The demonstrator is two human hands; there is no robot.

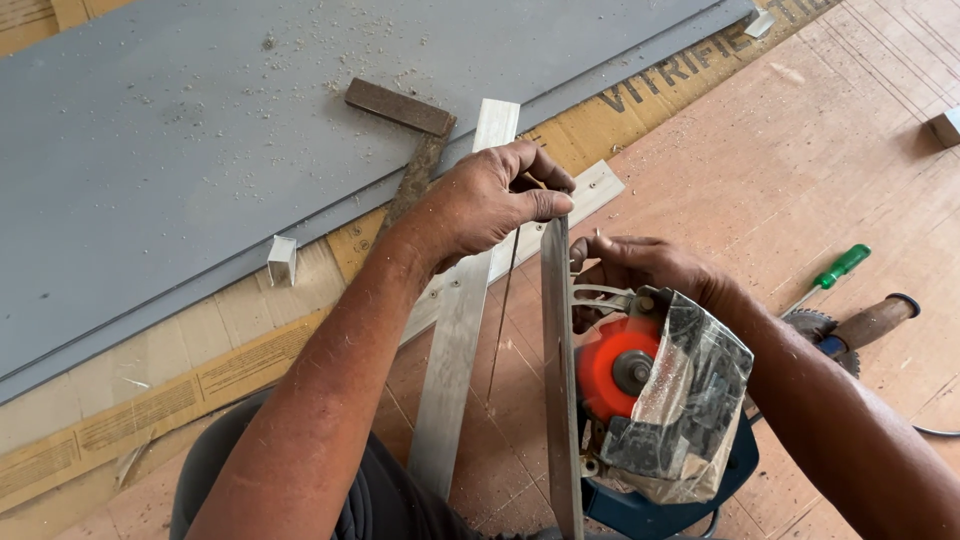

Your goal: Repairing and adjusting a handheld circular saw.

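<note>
Metal strip [558, 380] stands on edge against circular saw [655, 400]; left hand [490, 200] fingers pinch its 12 o'clock end to steady it; right hand [645, 265] grips saw's front.

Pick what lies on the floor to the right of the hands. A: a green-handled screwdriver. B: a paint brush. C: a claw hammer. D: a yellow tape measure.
A: the green-handled screwdriver lies on the floor beyond the right hand, beside a wooden-handled tool.
</note>
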